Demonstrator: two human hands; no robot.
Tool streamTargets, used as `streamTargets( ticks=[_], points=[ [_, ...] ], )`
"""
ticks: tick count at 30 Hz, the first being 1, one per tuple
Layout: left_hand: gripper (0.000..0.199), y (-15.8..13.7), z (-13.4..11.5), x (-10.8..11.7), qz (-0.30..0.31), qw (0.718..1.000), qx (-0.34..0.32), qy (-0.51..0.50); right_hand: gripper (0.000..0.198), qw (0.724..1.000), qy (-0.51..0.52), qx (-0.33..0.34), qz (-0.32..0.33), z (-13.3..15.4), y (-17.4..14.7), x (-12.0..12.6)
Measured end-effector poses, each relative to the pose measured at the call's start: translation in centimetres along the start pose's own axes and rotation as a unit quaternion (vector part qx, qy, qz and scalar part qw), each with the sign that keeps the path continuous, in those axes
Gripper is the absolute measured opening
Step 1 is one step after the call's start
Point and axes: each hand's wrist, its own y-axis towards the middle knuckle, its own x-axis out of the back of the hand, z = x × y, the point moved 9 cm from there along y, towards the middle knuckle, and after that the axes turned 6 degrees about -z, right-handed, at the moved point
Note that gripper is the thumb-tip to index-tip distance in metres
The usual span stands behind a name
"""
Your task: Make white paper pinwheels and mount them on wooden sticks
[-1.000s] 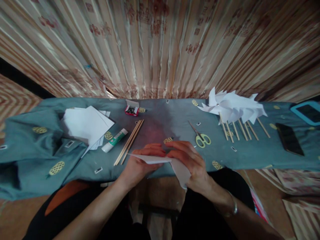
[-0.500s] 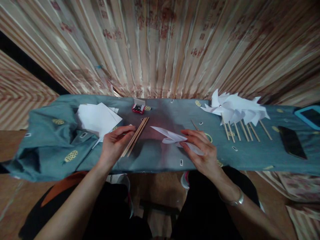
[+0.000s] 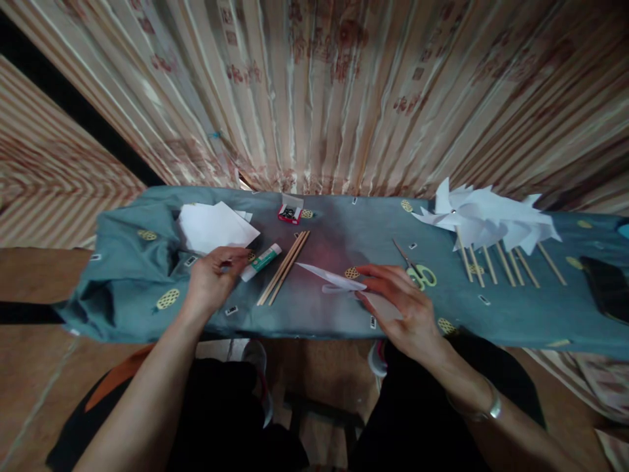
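Note:
My right hand (image 3: 398, 301) grips a folded white paper pinwheel (image 3: 334, 278) between thumb and fingers. Its pointed end reaches left over the cloth. My left hand (image 3: 213, 275) hovers just left of a green and white glue stick (image 3: 262, 262), apart from it. Its fingers are loosely curled, and nothing shows in them. Several wooden sticks (image 3: 285, 267) lie side by side between the glue stick and the paper. Behind my left hand rests a stack of white paper sheets (image 3: 213, 226). Scissors with green handles (image 3: 421, 275) lie beyond my right hand.
A small red box (image 3: 289, 213) of dark pins or clips stands open at the back. Finished white pinwheels (image 3: 496, 213) on sticks overlap at the right. Farther right lies a black phone (image 3: 607, 288). The narrow table has a blue-green cloth (image 3: 128, 282); a striped curtain (image 3: 314, 98) hangs behind it.
My left hand has drawn back to the left, uncovering the glue stick on the cloth. The view has shifted left; my right hand keeps hold of the paper pinwheel.

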Motion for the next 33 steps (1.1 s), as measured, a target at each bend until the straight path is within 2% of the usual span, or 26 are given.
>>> streamTargets(
  ticks=[3,7,11,15,21,30,33],
  points=[
    [0.036,-0.5,-0.1,-1.3,0.062,0.996,-0.040,0.045,0.026,1.000,0.010,0.014,0.016,0.8,-0.1,-0.7],
    [0.047,-0.8,0.1,-2.1,0.089,0.989,-0.061,0.097,0.027,0.999,0.013,0.027,0.024,1.6,0.0,-1.1],
    [0.046,-0.9,0.3,-3.0,0.112,0.977,-0.089,0.160,0.027,0.999,0.013,0.041,0.029,2.2,0.1,-1.1],
    [0.042,-1.2,0.3,-3.9,0.108,0.965,-0.115,0.208,0.027,0.998,0.016,0.039,0.035,2.2,0.1,-1.1],
    [0.043,-1.3,-0.5,-5.3,0.117,0.962,-0.129,0.212,0.024,0.999,0.024,0.036,0.025,2.3,0.1,-0.8],
    [0.042,-0.3,-1.3,-6.2,0.110,0.953,-0.148,0.241,0.029,0.999,0.031,0.026,0.033,1.9,-0.1,-1.0],
    [0.042,-0.2,-1.8,-6.3,0.104,0.952,-0.160,0.238,0.024,0.998,0.030,0.035,0.031,2.0,-0.1,-0.9]
  ],
)
